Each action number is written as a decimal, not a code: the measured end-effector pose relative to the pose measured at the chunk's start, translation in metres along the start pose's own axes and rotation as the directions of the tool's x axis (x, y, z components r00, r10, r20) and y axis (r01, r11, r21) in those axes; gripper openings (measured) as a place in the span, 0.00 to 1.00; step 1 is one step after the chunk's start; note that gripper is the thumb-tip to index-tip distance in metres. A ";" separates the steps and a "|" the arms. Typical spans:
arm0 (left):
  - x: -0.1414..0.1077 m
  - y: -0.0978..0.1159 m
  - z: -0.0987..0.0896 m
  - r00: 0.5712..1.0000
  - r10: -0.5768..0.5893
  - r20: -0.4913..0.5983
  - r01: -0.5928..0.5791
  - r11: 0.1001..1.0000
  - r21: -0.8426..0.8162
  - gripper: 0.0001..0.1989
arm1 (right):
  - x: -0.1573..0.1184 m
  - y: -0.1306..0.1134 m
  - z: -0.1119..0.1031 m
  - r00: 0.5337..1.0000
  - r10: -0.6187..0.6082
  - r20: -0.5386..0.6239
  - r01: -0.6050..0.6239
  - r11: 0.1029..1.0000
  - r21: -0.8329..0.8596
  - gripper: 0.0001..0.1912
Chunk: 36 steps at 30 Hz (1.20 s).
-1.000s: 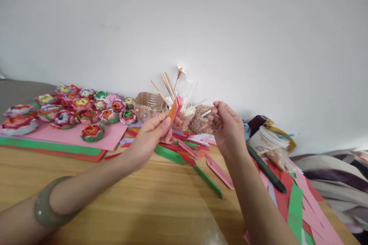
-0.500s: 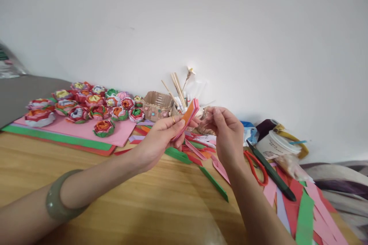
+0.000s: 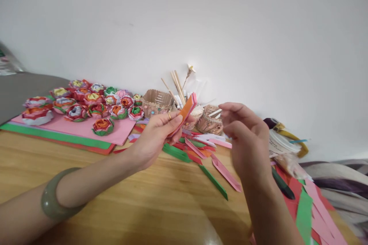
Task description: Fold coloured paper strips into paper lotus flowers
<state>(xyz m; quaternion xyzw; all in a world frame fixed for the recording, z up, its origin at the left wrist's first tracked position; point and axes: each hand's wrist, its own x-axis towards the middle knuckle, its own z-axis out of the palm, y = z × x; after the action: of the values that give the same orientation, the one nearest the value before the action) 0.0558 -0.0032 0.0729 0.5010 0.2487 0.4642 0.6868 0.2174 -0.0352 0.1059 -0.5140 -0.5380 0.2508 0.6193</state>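
Observation:
My left hand [image 3: 161,130] pinches a folded stack of orange, pink and red paper strips [image 3: 187,111] between thumb and fingers. The stack points up and away over the table. To its right, my right hand [image 3: 247,134] is raised, slightly blurred, with curved fingers apart from the thumb; I make out nothing between them. Beneath and beyond both hands lie loose folded paper strips in green [image 3: 214,182], pink [image 3: 225,174] and other colours. Part of the black-handled tool [image 3: 283,183] is hidden behind my right forearm.
Many-coloured paper flowers [image 3: 102,126] sit on pink paper sheets [image 3: 122,130] at the left. Woven-look baskets [image 3: 156,101], wooden sticks [image 3: 178,84] and a white flower [image 3: 191,69] stand by the wall. At right are a white tub [image 3: 283,143] and long green strips [image 3: 304,214].
My right hand has moved right, away from the paper stack, and its pinched fingers have opened. It now covers the red scissors. My left hand keeps the stack almost in place.

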 end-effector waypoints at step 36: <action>0.007 0.027 -0.016 0.986 0.108 -0.129 -0.130 0.975 -0.179 0.08 | 0.011 0.017 -0.015 0.853 0.061 0.519 0.128 0.939 -0.320 0.08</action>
<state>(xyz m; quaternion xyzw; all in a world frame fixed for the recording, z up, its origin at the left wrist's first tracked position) 0.0355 0.0124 0.0923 0.4198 0.2137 0.5546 0.6859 0.2385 -0.0251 0.0968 -0.5170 -0.7297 0.2718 0.3555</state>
